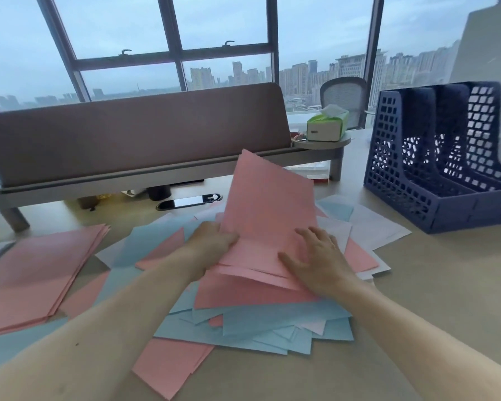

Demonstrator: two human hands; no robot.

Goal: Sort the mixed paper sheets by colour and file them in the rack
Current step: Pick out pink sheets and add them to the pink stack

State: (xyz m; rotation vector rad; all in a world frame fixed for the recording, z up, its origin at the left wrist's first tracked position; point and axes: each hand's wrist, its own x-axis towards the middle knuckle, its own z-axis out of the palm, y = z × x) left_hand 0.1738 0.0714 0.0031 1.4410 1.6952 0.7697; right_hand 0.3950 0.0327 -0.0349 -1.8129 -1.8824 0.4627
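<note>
A mixed heap of pink, blue and white sheets (pixel 261 322) lies on the desk in front of me. On top of it, a bundle of pink sheets (pixel 269 209) tilts up with its far edge raised. My left hand (pixel 214 241) grips the bundle's left edge. My right hand (pixel 315 256) rests flat on its lower right part with fingers spread. A separate stack of pink sheets (pixel 35 273) lies flat at the left. The dark blue file rack (pixel 434 180) stands at the right, and I see no sheets in its slots.
A grey desk divider (pixel 133 134) runs across the back. A green tissue box (pixel 327 125) sits on a small round shelf by it. A black phone (pixel 185 202) lies beyond the heap. Bare desk (pixel 446 285) shows at the right front.
</note>
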